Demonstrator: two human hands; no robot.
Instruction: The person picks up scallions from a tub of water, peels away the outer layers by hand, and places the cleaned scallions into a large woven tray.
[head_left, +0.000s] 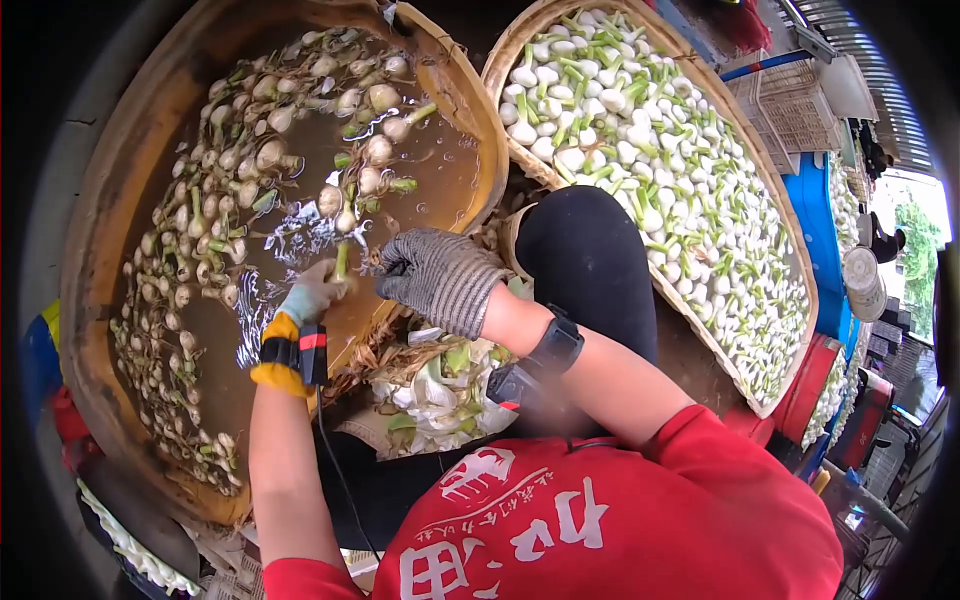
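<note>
Over the near side of a water-filled tub [97,300], my left hand [312,292] in a pale glove closes on a garlic bulb by its short green stem [342,262]; the fingers partly hide it. My right hand [445,280], in a grey striped glove, is beside it with fingers curled together. Brown, stringy scraps [374,262] show at its fingertips, but what it grips is hidden. Unpeeled garlic bulbs [270,153] with roots and cut stems float in the brown water. A few float just beyond my left hand.
A second large tub [493,78] at the right holds many white, peeled garlic bulbs [640,130]. My knee [585,250] stands between the tubs. Below my hands lies a heap of peelings [440,395]. Plastic crates [790,105] and a white bucket [862,280] stand farther right.
</note>
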